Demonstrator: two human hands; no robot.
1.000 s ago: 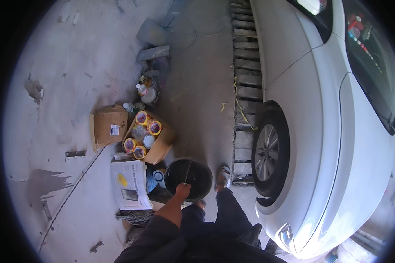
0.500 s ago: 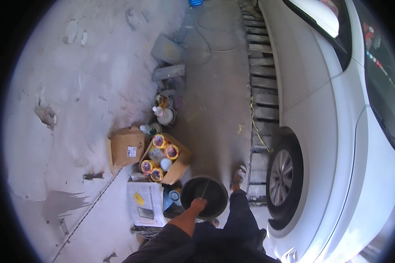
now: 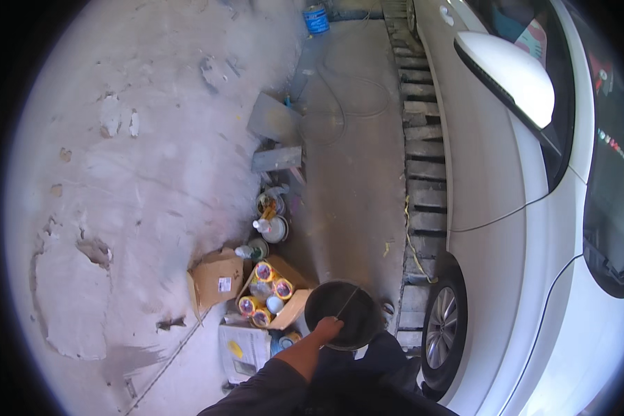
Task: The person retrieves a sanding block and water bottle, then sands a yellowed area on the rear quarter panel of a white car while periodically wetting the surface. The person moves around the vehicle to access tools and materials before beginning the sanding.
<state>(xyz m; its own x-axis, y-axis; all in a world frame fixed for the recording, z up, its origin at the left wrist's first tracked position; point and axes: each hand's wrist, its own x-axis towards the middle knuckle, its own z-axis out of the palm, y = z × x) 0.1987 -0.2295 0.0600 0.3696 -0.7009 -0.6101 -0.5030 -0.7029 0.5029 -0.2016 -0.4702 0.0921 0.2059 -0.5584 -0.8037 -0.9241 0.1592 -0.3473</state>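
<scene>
1 hand, the left hand (image 3: 331,327), grips the handle (image 3: 348,304) of the black bucket (image 3: 364,324) beside the open carton (image 3: 291,310), right hand out of view; the apparent carry next calls for carton clearance.

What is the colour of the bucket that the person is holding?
The bucket is black; the head view shows it best.

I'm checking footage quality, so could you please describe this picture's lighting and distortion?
Head view throughout: glare nearly washes out the rounded white side mirror; the round black bucket is dark inside; fisheye distortion seemingly bows the glossy white car.
</scene>
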